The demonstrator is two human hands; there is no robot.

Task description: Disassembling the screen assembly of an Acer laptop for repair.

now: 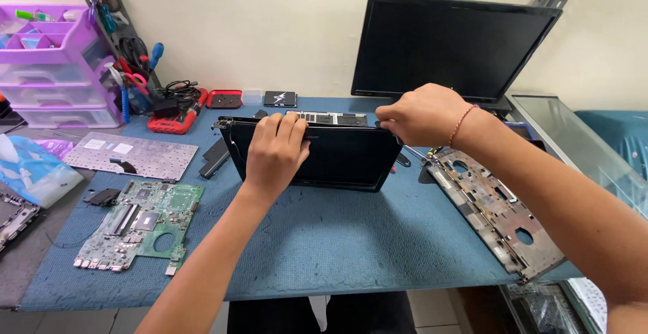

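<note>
Left edge: purple drawer unit (50, 70), top tray divided into compartments holding small bits too small to identify; lower drawers look translucent, contents unclear. Red parts tray (224, 99) by the wall, contents not discernible. Green circuit board (138, 224) lies bare on the blue surface (351, 246), detached keyboard (131, 155) behind it.

Centre: laptop screen panel (324, 155) propped up, tilted. Left hand (273, 155) draped over its top edge, fingers curled onto it. Right hand (422, 114) closed on the top right corner. Judgement: thin, light, glass-faced panel, flexes easily, fragile; best gripped by frame edges, never pressing the face.

Right: bare laptop casing (496, 216) flat, near the surface edge.
</note>
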